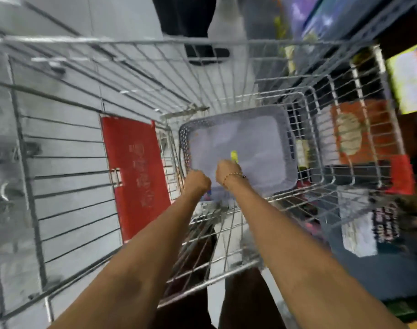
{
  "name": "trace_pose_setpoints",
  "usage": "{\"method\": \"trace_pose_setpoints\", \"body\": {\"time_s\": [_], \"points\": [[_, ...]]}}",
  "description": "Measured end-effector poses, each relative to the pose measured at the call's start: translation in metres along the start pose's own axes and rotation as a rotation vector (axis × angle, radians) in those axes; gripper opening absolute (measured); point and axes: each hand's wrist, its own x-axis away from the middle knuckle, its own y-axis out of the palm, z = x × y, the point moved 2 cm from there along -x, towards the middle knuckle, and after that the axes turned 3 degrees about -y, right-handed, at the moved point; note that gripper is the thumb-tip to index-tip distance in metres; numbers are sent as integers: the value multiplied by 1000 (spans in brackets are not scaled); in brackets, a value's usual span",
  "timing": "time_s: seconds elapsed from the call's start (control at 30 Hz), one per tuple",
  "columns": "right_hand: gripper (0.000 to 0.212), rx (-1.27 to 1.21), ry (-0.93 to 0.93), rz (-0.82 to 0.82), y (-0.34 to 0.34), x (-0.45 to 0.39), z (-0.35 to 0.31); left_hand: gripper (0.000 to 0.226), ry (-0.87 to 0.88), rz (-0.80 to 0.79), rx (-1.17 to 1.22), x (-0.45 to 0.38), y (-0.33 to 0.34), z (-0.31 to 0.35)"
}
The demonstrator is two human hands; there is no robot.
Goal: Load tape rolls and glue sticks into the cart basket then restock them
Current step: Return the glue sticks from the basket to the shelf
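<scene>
— Wire on every side: the cart point(226, 74) is a steel grid, and both arms reach down through its open top. What lies at the bottom?

— A grey plastic basket point(288, 148) with a perforated rim, sitting on the cart floor. Its far and right edges lie close to the cart's wire walls; its left edge sits just beside the wire next to the red flap point(134, 172).

— And the hands?

— The right hand point(227, 170), a thin bracelet point(233, 175) at the wrist, is curled around a yellow-green stick point(234, 156), likely a glue stick, held over the near part of the basket. The left hand point(198, 181) is closed in a fist at the basket's near left corner; something blue peeks beneath it, too blurred to name, so I cannot tell what it grips.

— Room to move?

— The basket's inside looks mostly bare, pale and smeared by blur. The two hands are near each other, not touching. A person's dark shoe point(207, 55) stands on the floor beyond the cart's far wall, and packaged goods point(349, 134) crowd the right side.
</scene>
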Motion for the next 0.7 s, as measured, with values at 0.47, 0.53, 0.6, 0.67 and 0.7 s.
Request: {"method": "trace_pose_setpoints", "body": {"time_s": [0.47,0.53,0.6,0.67,0.7], "points": [[32,240,3,-13,46,-56,14,35,20,79,-134,-56,39,-11],[35,212,54,-7,30,-50,23,36,45,94,-101,-55,35,-8],[35,150,104,10,13,-42,31,30,78,107,-35,-53,25,-1],[31,85,126,10,-5,-31,32,21,117,129,6,-48,13,11],[24,47,140,26,-18,-24,30,20,145,138,26,-43,5,21]]}}
